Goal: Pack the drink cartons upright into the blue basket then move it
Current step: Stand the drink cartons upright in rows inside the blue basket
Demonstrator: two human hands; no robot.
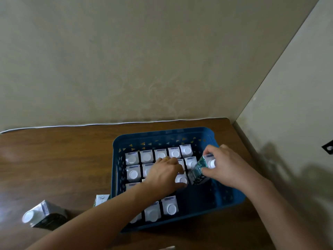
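Blue basket (232, 197) sits on brown wooden table (63, 159), near right back corner by wall (144, 60). Upright drink cartons (146, 156) with white caps fill its back and left rows; right front floor is bare. Right hand (225, 166) grips a tilted green carton (201, 171), fingers curled round its top, lowering end into basket. Left hand (163, 175) rests on packed cartons mid-basket, fingers bent over tops; actual grip unclear. Loose carton (44, 216) lies on its side on table, left of basket; another carton (101, 199) stands beside basket's left wall.
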